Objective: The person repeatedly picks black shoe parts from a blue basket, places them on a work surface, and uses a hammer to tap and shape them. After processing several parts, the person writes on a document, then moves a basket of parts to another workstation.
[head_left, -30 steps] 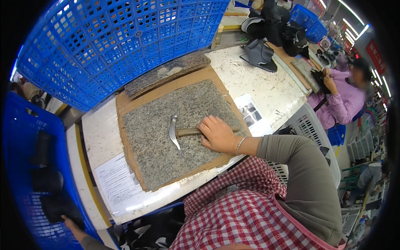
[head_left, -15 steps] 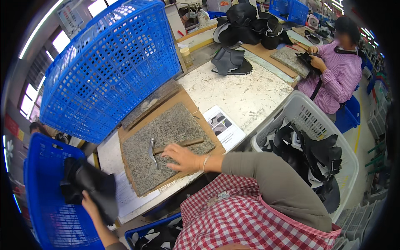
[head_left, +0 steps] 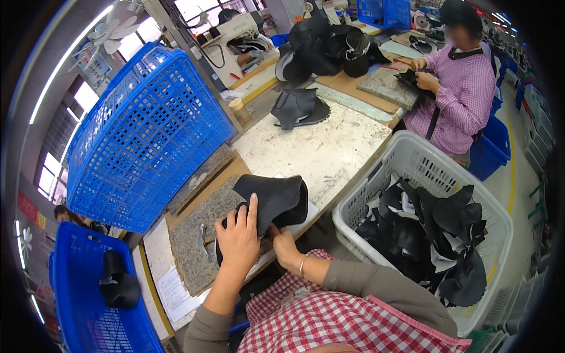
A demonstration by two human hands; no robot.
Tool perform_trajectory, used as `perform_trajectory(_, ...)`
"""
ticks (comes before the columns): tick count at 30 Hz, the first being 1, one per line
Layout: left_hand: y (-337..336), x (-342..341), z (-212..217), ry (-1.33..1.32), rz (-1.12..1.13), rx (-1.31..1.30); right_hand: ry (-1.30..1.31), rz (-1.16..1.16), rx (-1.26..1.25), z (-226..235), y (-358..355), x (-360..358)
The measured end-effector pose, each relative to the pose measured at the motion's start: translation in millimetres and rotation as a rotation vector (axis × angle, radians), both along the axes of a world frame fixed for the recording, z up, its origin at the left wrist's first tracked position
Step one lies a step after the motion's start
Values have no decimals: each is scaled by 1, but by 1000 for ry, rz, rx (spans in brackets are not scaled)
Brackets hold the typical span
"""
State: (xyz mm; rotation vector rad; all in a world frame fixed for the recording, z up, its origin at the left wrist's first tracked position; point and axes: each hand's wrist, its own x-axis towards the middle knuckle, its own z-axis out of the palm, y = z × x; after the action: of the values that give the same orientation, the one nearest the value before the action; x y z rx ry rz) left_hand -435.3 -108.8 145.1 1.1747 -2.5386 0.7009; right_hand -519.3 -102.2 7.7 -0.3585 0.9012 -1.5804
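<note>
We find the left hand [head_left: 238, 232] pressed flat, fingers spread, on a black leather shoe upper [head_left: 272, 202] lying over the grey stone slab [head_left: 191, 247] at the bench's near edge. The right hand [head_left: 282, 244] grips its lower edge. Judged step: positioning; next calls for the metal hammer [head_left: 204, 240] beside it. Beyond, a white basket [head_left: 406, 159].
</note>
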Motion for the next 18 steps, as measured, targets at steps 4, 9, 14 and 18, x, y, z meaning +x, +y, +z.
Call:
perform_trajectory(4,11,1,-17,66,161,244,161,49,-3,-4,4,-7)
perform_trajectory(9,28,45,16,113,251,207,359,291,-67,19,0,26)
perform_trajectory(14,13,130,65,75,336,-84,908,582,-933,36,-45,61)
perform_trajectory(18,-15,188,24,-10,673,9,1825,328,-856,13,-75,58)
